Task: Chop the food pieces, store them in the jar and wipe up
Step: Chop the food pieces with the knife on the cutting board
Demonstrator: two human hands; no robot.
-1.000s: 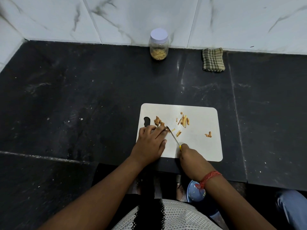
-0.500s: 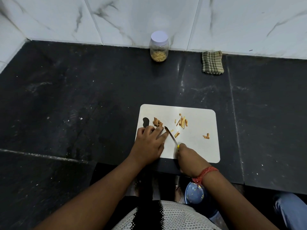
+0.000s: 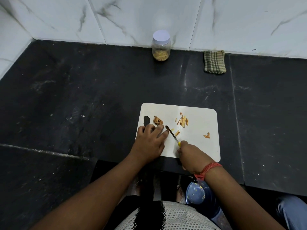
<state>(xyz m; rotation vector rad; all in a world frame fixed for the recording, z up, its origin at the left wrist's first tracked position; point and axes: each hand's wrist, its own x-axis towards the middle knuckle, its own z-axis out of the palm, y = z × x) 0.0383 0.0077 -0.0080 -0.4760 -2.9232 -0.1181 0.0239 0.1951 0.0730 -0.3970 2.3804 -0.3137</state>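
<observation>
On the white cutting board [image 3: 202, 146], the right hand [image 3: 191, 155] grips a knife [image 3: 172, 133], blade toward 11 o'clock. Left hand [image 3: 150, 143] rests flat, fingers extended, beside food pieces [image 3: 182, 121]. Lidded jar [image 3: 161, 45] stands at 12 o'clock; cloth [image 3: 214, 62] at 1 o'clock.

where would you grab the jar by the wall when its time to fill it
Take the jar round its clear body just under the white lid, coming from the front, since the wall stands close behind it. It stands upright and apart from the checked cloth, so both sides are free for a wrapping grip. The lid is on and must come off first.
</observation>
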